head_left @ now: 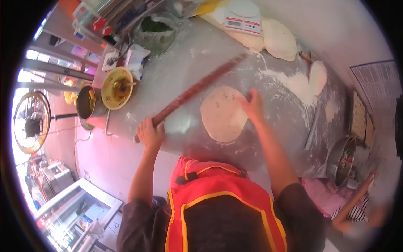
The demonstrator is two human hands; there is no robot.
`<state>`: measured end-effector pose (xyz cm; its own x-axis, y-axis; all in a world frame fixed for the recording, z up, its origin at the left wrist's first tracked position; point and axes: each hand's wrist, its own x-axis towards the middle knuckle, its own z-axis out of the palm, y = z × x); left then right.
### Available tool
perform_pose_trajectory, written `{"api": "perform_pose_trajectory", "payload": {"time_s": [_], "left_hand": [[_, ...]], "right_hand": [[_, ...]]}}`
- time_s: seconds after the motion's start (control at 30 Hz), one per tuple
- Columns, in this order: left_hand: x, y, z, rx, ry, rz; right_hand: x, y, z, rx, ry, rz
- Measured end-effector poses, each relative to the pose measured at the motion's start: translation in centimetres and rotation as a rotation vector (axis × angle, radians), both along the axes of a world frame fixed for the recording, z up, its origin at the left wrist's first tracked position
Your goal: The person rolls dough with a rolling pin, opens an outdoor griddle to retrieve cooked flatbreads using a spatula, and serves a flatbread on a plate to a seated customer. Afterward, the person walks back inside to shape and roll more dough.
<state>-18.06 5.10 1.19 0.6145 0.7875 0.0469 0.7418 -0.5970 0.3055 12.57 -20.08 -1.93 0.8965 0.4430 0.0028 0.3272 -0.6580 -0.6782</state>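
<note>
A long reddish-brown rolling pin [199,87] slants over the steel table, raised at least partly, its far end pointing up and to the right. My left hand [150,133] is closed around its near end. Right of the pin lies a round, flat sheet of dough [223,115] with a few dark specks near its top. My right hand [253,107] is at the sheet's right edge, fingertips touching or just over the dough, thumb held apart. Its fingers are slightly blurred. Scattered flour [294,86] whitens the tabletop to the right.
A white kitchen scale [242,19] stands at the back beside large dough lumps [279,40]. At left are a yellow bowl [117,89], a metal pot [86,103] and a bag of greens [156,35]. A metal bowl [341,161] and another person's arm [354,203] are at right.
</note>
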Motion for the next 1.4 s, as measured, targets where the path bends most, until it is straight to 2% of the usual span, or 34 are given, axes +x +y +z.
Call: {"api": "perform_pose_trajectory", "payload": {"time_s": [0.07,0.1,0.17,0.2,0.27,0.33,0.37,0.43,0.47,0.53,0.63,0.67,0.77,0.8,0.9,0.97,1.0,1.03,1.1,1.13,1.17,1.2,1.23,1.27,1.3,1.37,1.4], "left_hand": [[-0.9,1.5,-4.2,0.106,-0.021,0.097],[-0.6,2.0,-3.8,-0.017,0.034,0.123],[3.2,0.5,1.3,0.053,-0.016,-0.035],[5.5,-0.8,2.9,0.088,-0.041,-0.112],[9.8,-2.6,2.3,-0.147,-0.352,-0.455],[14.2,-4.5,2.6,-0.076,-0.324,-0.787],[15.9,-4.8,3.6,-0.286,-0.156,-0.855],[18.2,-5.4,5.8,-0.700,0.201,-0.942],[18.3,-5.3,5.1,-0.772,0.119,-0.873],[17.4,-4.4,3.2,-0.898,-0.047,-0.729],[16.2,-3.0,6.2,-0.986,-0.066,-0.140],[14.8,-1.8,5.3,-1.018,-0.174,-0.115],[10.5,2.9,0.2,-1.224,-0.453,0.213],[9.9,3.7,-0.6,-1.305,-0.540,0.368],[10.4,4.8,2.6,-1.298,-0.781,0.459],[12.8,3.2,8.0,-1.112,-0.711,0.254],[13.7,2.6,9.4,-1.017,-0.675,0.160],[14.6,3.5,8.5,-1.302,-0.768,0.120],[16.1,2.1,8.0,-1.133,-0.600,-0.070],[18.8,-2.6,10.9,-0.676,-0.339,-0.190],[20.2,-4.4,9.4,-0.593,-0.292,-0.288],[21.1,-5.9,5.3,-0.376,-0.547,-0.609],[22.4,-8.5,6.2,-0.773,-0.368,-0.513],[23.6,-9.7,5.3,-0.771,-0.229,-0.568],[24.9,-10.1,3.1,-0.513,-0.207,-0.664],[26.7,-9.0,-1.0,-0.108,-0.184,-0.662],[27.6,-8.2,-2.5,0.093,-0.170,-0.653]], "right_hand": [[-0.3,2.5,0.0,-0.158,-0.031,0.124],[0.0,3.0,0.1,-0.178,0.009,0.189],[0.1,3.3,0.2,-0.214,0.100,0.318],[-0.5,3.3,1.0,-0.109,0.037,0.415],[-2.7,2.5,4.6,0.096,-0.098,0.604],[-4.2,1.8,8.8,0.087,0.131,0.653],[-4.2,1.4,9.9,0.085,0.243,0.679],[-2.5,0.5,9.7,0.139,0.324,0.574],[-1.5,0.0,9.4,0.170,0.369,0.525],[2.1,-1.7,5.0,0.172,0.002,0.207],[10.5,-3.5,-0.9,-0.006,-0.259,-0.097],[12.3,-3.7,-1.7,-0.081,-0.315,-0.151],[11.4,-1.1,-3.2,-0.378,-0.310,-0.067],[9.2,-0.1,-2.6,-0.359,-0.322,0.113],[-0.2,-0.3,-0.9,-0.333,-0.177,0.633],[-5.0,-3.1,2.2,-0.176,-0.150,0.859],[-5.9,-4.4,2.3,-0.089,-0.086,0.796],[-6.5,-5.7,2.3,-0.002,-0.019,0.733],[-6.3,-7.1,2.5,0.081,0.058,0.565],[-5.8,-7.5,3.1,0.079,0.069,0.462],[-5.4,-7.5,3.4,0.079,0.080,0.358],[-4.9,-7.1,2.7,0.249,0.227,0.214],[-4.0,-6.6,1.5,0.416,0.374,0.065],[-2.9,-6.1,0.7,0.580,0.520,-0.090],[-2.0,-5.5,0.7,0.671,0.634,-0.194],[-0.1,-3.7,1.1,0.851,0.855,-0.407],[0.7,-3.1,0.3,0.823,0.877,-0.398]]}}
